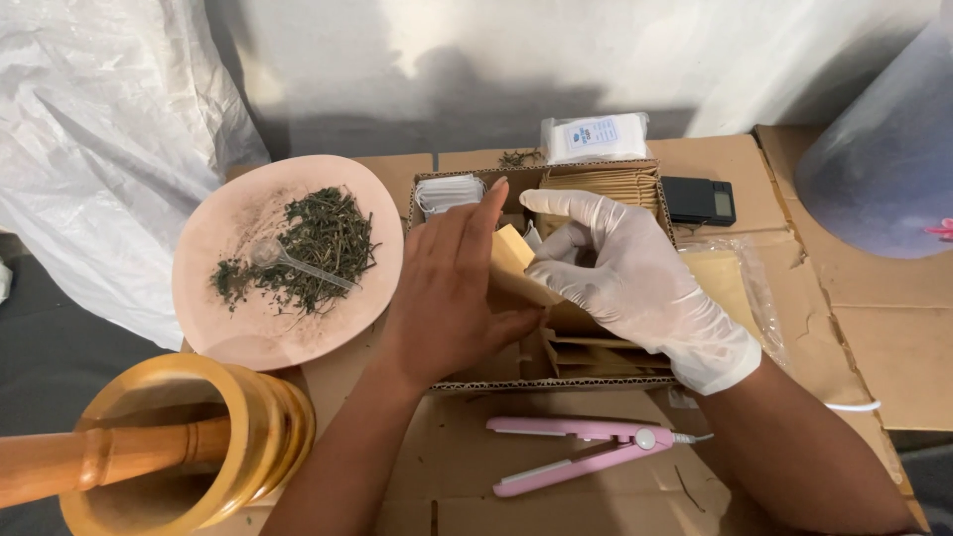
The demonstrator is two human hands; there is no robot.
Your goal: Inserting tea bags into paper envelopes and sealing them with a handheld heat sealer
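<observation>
Two hands, the bare left hand (452, 298) and gloved right hand (620, 273), pinch a tan paper pouch (516, 260) above the cardboard box (556, 382), pulling it free.

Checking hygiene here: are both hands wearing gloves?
No. Only the right hand wears a white glove; the left hand is bare as both hold a tan paper packet.

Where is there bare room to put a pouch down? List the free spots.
Bare cardboard shows between the pink sealer and the wooden mortar, and right of the black scale toward the bluish container. It is crowded inside the cardboard box, where the left hand and gloved right hand hold a tan pouch.
</observation>
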